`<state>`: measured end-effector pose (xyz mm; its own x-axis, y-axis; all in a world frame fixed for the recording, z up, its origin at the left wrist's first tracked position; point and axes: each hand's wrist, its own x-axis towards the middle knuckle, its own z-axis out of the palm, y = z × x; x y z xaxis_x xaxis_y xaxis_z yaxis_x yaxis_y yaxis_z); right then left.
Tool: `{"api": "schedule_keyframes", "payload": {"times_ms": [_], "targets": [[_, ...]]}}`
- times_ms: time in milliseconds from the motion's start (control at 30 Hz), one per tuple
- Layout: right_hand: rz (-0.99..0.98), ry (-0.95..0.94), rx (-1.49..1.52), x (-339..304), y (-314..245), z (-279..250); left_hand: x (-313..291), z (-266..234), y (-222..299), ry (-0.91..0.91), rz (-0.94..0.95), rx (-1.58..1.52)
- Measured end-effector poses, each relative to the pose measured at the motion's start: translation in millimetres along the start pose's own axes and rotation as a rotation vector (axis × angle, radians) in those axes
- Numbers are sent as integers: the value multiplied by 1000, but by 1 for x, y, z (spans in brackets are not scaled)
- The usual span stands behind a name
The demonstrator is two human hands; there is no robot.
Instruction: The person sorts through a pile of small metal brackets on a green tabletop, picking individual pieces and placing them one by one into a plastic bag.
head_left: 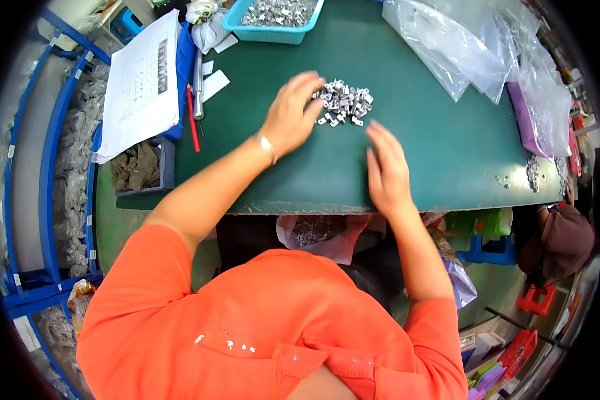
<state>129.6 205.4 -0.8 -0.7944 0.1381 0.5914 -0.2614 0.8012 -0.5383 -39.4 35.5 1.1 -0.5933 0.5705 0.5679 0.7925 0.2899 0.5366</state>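
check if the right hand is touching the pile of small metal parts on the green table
Apart: the head view shows a narrow strip of green table between the right hand and the metal parts.

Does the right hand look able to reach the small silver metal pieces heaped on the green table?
Likely yes: the right hand is beside the small silver metal pieces, with only bare green tabletop between.

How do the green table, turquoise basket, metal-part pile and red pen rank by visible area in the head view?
Largest to smallest:
green table
turquoise basket, cut off at top
metal-part pile
red pen
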Motion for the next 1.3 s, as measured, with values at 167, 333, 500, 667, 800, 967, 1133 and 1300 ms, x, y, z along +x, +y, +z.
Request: {"api": "schedule_keyframes", "payload": {"times_ms": [167,333,500,667,800,967,1133,1300], "targets": [[148,-8,-42,69,64,56,45,46,-16,-255,-261,47],[22,-192,-106,45,34,47,-6,42,10,-182,-195,-154],[41,-256,-124,-7,-13,28,-61,21,64,-273,-232,-113],[240,93,91,-29,-25,-2,-74,-3,68,-59,-313,-443],[224,147,-31,-63,-32,-17,-84,-30,69,-102,-202,-185],[212,80,-164,-73,-48,-5,-99,-33,79,-267,-42,16],[232,61,-274,-72,-51,-2,-101,-33,82,-262,-174,-207],[208,51,-284,-65,-54,0,-106,-29,85,-226,-431,-599]]}}
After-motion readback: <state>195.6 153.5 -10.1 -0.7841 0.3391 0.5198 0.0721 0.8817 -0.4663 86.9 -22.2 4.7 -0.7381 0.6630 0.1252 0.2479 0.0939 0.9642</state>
